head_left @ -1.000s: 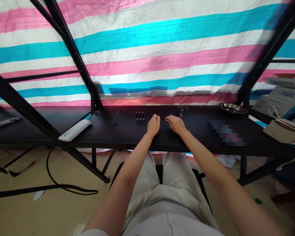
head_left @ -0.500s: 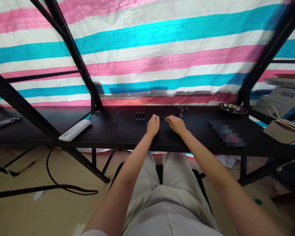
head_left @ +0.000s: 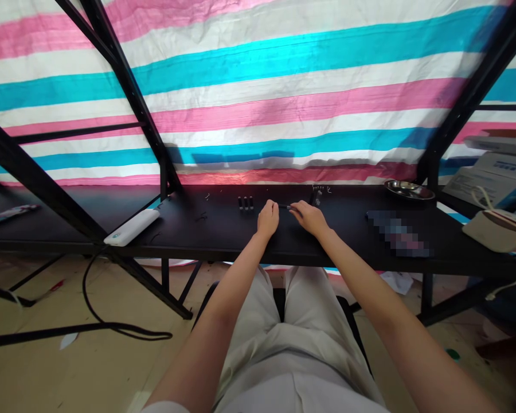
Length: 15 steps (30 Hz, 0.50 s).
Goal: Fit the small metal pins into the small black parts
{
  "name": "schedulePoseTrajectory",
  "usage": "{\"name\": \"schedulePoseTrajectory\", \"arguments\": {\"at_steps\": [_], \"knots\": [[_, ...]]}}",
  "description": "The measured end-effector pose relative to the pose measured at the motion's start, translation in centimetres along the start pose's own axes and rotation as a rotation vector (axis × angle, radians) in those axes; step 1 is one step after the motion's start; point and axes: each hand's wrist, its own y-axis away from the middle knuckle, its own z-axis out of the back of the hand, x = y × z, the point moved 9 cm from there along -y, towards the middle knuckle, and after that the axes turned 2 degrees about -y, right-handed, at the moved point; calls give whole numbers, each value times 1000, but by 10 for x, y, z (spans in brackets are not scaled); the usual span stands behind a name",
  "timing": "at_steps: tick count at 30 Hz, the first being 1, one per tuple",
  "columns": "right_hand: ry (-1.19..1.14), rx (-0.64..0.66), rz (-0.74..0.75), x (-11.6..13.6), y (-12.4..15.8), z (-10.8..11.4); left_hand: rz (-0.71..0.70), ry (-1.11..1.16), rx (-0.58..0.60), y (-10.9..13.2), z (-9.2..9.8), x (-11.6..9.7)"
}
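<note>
Between my two hands a slim, dark, stick-like piece (head_left: 282, 206) lies level, just above the black tabletop (head_left: 223, 238). My left hand (head_left: 268, 218) is closed around its left end. With a pinch of the fingers, my right hand (head_left: 308, 217) grips its other end, where a paler tip shows. Left of my hands stand three short black cylinders (head_left: 246, 203) with light ends, side by side in a row. Beyond my right hand lies a group of small silvery pieces (head_left: 318, 197), too small to name. Fingers cover both ends of the held piece.
A shiny metal dish (head_left: 409, 190) sits at the back right, behind a blurred-out flat object (head_left: 398, 233). A beige bag (head_left: 496, 229) is at the far right. On the left, a long white case (head_left: 132, 227) rests by the black frame (head_left: 131, 97). Dark bits (head_left: 201, 217) are scattered nearby.
My right hand has shifted very slightly, and a little more of the pale tip shows beside its fingers. My left hand stays in place.
</note>
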Motion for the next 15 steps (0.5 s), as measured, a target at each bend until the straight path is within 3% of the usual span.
{"name": "schedulePoseTrajectory", "arguments": {"at_steps": [8,11,15], "knots": [[59,80,-134,-15,2,-5,20,-55,-73,0,6,3],[-5,39,-133,-14,1,0,-2,-121,-9,1,0,-1],[-108,38,-14,1,-1,1,-133,-182,119,7,-12,-16]]}}
